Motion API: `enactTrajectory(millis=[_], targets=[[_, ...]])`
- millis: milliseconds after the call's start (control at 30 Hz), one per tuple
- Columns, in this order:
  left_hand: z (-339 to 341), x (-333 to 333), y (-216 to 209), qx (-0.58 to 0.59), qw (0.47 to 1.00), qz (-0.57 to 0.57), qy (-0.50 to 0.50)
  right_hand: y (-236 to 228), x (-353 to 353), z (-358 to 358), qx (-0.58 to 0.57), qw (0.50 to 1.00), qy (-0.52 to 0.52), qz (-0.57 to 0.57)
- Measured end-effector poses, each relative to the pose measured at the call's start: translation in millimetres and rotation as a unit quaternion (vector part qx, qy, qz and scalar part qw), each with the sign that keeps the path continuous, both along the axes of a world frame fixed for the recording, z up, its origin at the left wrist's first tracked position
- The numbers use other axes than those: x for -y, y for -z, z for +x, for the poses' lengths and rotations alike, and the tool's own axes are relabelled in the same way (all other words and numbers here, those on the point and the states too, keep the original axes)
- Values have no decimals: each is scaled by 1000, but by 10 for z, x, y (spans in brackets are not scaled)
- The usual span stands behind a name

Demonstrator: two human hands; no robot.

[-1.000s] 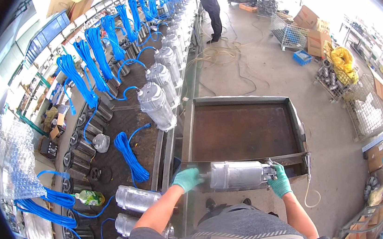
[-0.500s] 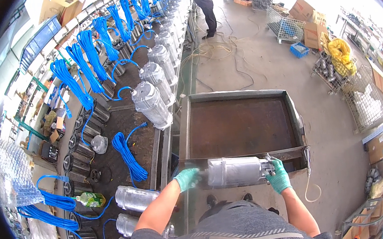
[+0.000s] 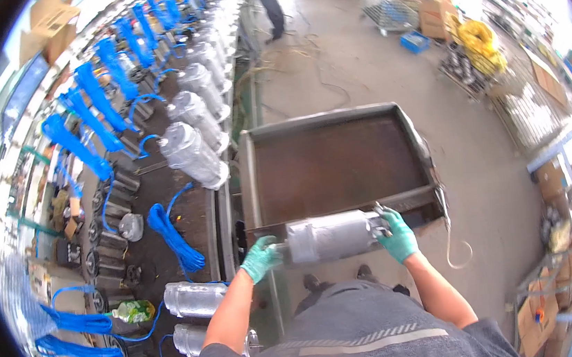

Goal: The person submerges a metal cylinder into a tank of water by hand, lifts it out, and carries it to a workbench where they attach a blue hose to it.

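Lying level in front of my body is a silver cylindrical pump motor (image 3: 330, 236), held near the close edge of a steel trough (image 3: 252, 175). My left hand (image 3: 261, 259), in a green glove, is closed at the shaft on its left end. My right hand (image 3: 396, 235), gloved alike, grips the fittings at its right end. The fingers of both hands are partly hidden, and the motor is slightly blurred. More silver motors (image 3: 197, 299) rest on their sides on the bench by my left forearm.
Along the left bench stand a row of upright silver motors (image 3: 193, 153) and bundles of blue cable (image 3: 175, 239). A green bottle (image 3: 132, 311) lies there too. A person (image 3: 266, 3) stands far ahead. Wire cages, boxes and a yellow coil (image 3: 481, 46) occupy the right side.
The whole view has shifted, so the bench and trough sit farther left and higher. The motor stays level between my hands. My left hand's fingers now show more distinctly at the shaft end.
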State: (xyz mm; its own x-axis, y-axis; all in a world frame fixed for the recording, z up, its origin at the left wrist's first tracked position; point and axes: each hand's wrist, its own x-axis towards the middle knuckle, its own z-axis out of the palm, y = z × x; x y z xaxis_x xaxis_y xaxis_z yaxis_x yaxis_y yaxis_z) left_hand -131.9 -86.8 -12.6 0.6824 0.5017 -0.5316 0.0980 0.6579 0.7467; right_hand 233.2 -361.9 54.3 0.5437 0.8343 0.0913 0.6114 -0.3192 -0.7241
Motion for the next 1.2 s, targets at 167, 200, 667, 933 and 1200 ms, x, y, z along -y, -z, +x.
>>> enactTrajectory(millis=[167, 200, 667, 933, 1200], targets=[[-228, 71, 72, -84, 994, 18, -71, -402, 143, 137, -27, 994, -101, -32], [-253, 121, 11, -157, 980, 90, -79, -382, 262, 240, -13, 996, -84, -34], [-141, 781, -683, -147, 929, 268, -209, 464, 858, 1624, -587, 743, 321, -6], [1000, 1350, -1687, -29, 904, 415, -101, -699, 249, -53, -246, 965, 5, 92], [1547, 1618, -1924, 26, 928, 365, -73, -926, -9, -504, 137, 985, -98, -33]])
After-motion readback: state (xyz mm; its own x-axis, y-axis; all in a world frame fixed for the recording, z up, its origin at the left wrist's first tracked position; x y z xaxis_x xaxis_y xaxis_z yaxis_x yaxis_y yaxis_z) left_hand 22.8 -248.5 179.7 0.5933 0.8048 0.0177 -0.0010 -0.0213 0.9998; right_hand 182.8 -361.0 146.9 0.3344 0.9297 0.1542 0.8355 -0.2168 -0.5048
